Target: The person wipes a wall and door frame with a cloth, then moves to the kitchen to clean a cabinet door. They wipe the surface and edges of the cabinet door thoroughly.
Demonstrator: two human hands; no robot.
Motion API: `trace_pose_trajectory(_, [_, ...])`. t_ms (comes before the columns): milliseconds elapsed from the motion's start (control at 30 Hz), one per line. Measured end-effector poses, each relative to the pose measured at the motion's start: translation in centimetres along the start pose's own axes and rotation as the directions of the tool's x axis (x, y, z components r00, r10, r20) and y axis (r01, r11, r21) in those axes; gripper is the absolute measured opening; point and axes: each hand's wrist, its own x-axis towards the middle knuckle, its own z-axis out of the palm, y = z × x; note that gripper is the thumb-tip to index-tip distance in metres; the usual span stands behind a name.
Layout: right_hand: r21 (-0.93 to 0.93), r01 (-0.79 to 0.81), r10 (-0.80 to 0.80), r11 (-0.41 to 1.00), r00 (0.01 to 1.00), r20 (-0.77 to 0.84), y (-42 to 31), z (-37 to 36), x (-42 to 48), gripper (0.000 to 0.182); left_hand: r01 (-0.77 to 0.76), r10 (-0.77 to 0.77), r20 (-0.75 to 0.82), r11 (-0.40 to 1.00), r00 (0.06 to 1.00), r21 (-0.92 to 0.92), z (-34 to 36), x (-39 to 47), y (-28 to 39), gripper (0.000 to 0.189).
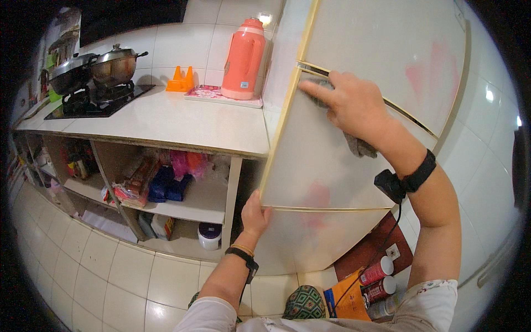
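Observation:
A white refrigerator with yellowish trim stands before me, its middle door (pixel 298 166) facing me. My right hand (pixel 356 103) presses a dark grey cloth (pixel 360 146) flat against the top of that door, just below the gap under the upper door (pixel 373 45). Its index finger points left toward the trim, and part of the cloth hangs below the palm. Lower down, my left hand (pixel 254 216) grips the left edge of the refrigerator near the seam above the bottom door (pixel 298 236). Faint pink smudges or reflections show on the doors.
Left of the refrigerator runs a white counter (pixel 186 120) with a pink thermos flask (pixel 244 62), an orange plastic holder (pixel 181 79) and pots (pixel 114 66) on a gas stove (pixel 99 99). Open shelves (pixel 199 211) lie beneath. Canisters (pixel 376 269) and an orange bag (pixel 348 296) stand at the lower right.

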Motion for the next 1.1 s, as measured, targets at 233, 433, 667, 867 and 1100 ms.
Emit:
trace_pose_trajectory(233, [-0.025, 0.008, -0.008, 1.000, 1.000, -0.030, 0.5, -0.1, 0.5, 0.046, -0.026, 0.027, -0.038, 1.000, 0.999, 0.017, 0.2, -0.1, 0.0, 0.068])
trace_pose_trajectory(433, [0.020, 0.023, -0.023, 1.000, 1.000, 0.000, 0.5, 0.3, 0.2, 0.061, -0.034, 0.034, -0.048, 0.999, 0.998, 0.006, 0.0, 0.1, 0.4, 0.068])
trace_pose_trajectory(667, [0.083, 0.107, -0.107, 0.991, 0.994, -0.005, -0.2, 0.8, -0.7, 0.044, 0.008, -0.008, 0.011, 1.000, 1.000, 0.025, 0.1, -0.2, -0.1, 0.060])
trace_pose_trajectory(867, [0.142, 0.089, -0.066, 0.986, 0.985, -0.161, -0.3, 1.1, -1.4, 0.041, 0.015, -0.014, -0.006, 0.998, 1.000, 0.066, 0.2, -0.2, -0.1, 0.065])
trace_pose_trajectory(1100, [0.143, 0.058, -0.026, 0.988, 0.976, -0.216, -0.8, 1.9, -1.3, 0.059, -0.016, 0.017, -0.048, 1.000, 0.999, 0.022, 0.6, -0.5, -0.6, 0.066])
